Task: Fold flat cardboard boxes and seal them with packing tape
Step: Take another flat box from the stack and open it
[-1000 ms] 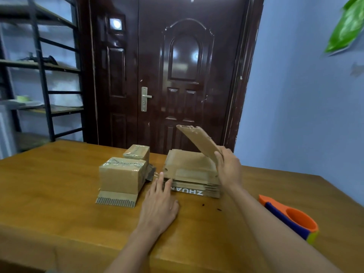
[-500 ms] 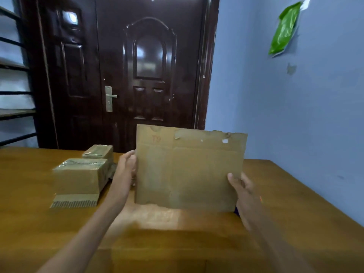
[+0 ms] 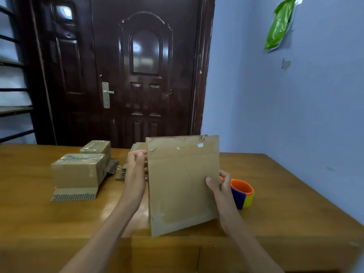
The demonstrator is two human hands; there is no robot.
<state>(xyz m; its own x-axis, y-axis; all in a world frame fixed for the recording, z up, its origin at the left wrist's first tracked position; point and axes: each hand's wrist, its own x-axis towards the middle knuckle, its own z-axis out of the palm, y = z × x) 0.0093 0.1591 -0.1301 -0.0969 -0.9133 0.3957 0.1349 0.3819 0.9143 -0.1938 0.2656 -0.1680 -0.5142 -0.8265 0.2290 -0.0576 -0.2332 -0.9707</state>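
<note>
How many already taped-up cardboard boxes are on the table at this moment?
2. A larger sealed brown cardboard box stands on the wooden table at left; a smaller sealed brown cardboard box stands just behind it. The held flat cardboard sheet could hide others.

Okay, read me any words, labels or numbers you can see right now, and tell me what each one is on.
No text can be read with certainty.
Flat cardboard box, held up by the left hand and right hand: faint scrawled marks along the top edge, too blurred to read.
Taped box: glare on the tape on top, nothing legible.
Tape dispenser: no lettering visible.
Green bag on the wall: print too blurred.
</note>
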